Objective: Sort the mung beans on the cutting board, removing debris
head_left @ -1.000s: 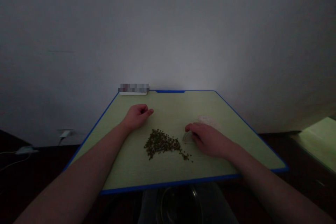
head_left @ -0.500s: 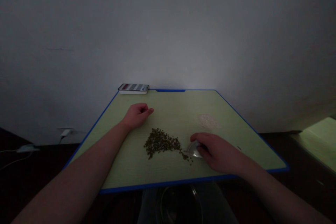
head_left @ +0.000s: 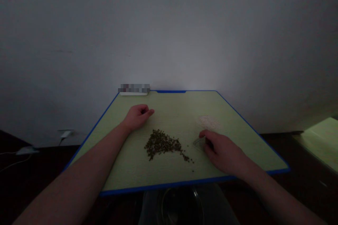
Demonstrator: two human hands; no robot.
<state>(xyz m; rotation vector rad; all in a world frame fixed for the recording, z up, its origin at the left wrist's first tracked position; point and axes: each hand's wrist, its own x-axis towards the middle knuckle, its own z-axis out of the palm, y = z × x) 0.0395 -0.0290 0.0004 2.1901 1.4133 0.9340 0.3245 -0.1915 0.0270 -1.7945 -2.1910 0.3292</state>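
Observation:
A pile of small dark green-brown pieces (head_left: 161, 144), like dried seeds or peppercorns, lies mid-table with a few strays trailing toward the right. Beyond and left of it, my left hand (head_left: 138, 116) rests on the table in a loose fist, nothing showing in it. To the pile's right, my right hand (head_left: 220, 151) is curled around a clear, curved see-through piece (head_left: 198, 142). Its edge shows only faintly, and the fingers hide the rest. Just beyond my right hand is a spread of pale, fine grains (head_left: 208, 122).
The light-green table (head_left: 182, 107) has a blue rim. A white box-like object (head_left: 133, 93) with a blurred-out top sits at its far left corner. Below the front edge, a round glass container (head_left: 182, 204) stands at my lap. A plug with cable (head_left: 66, 134) is at the left wall.
My right hand has shifted slightly right with the clear piece, away from the pile. Some stray pieces near it have moved, one toward the front edge. My left hand stays put.

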